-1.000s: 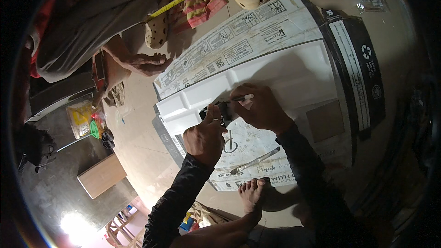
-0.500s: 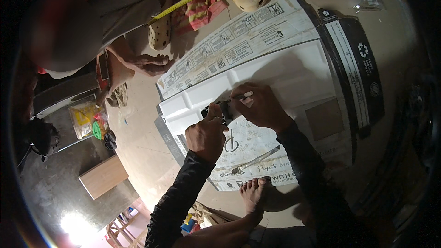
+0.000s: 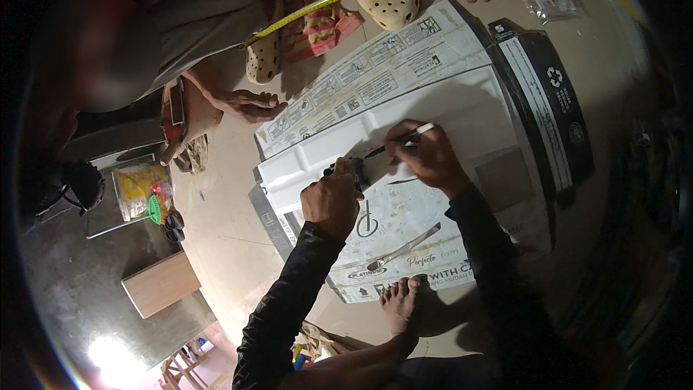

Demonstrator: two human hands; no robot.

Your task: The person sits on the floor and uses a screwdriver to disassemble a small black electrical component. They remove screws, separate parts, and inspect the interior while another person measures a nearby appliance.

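Shifted slightly right, away from the left hand (image 3: 330, 204), the right hand (image 3: 427, 157) pinches a pen (image 3: 422, 131) over a white panel (image 3: 462, 108). Fingers together, the left holds a black object (image 3: 360, 173) on the panel, mostly hiding its shape. Cardboard (image 3: 411, 209) lies beneath on pale floor (image 3: 224, 191); glare (image 3: 115, 354) washes out the near left.
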